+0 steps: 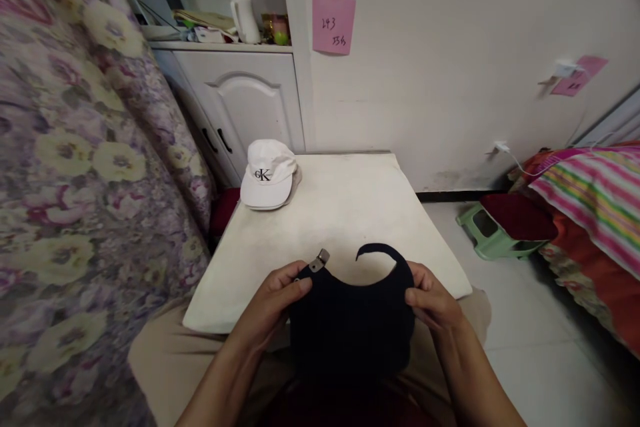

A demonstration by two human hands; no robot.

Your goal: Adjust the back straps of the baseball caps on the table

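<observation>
A dark cap (353,327) hangs between my two hands in front of my lap, its arched back opening facing up. My left hand (283,293) pinches the cap beside a metal buckle (319,260), thumb on top. On the other side, my right hand (431,297) grips the cap's edge near the base of its strap (383,250). The strap's free end curls inward, apart from the buckle. A white cap with black letters (269,173) sits at the table's far left corner, brim toward me, with another cap's edge partly visible beneath it.
The white table (350,200) stands against the wall. A floral curtain (90,200) hangs at left beside a white cabinet (250,100) bearing a white jug (245,17). On the right are a green stool (483,233) and a bed with striped cloth (595,183).
</observation>
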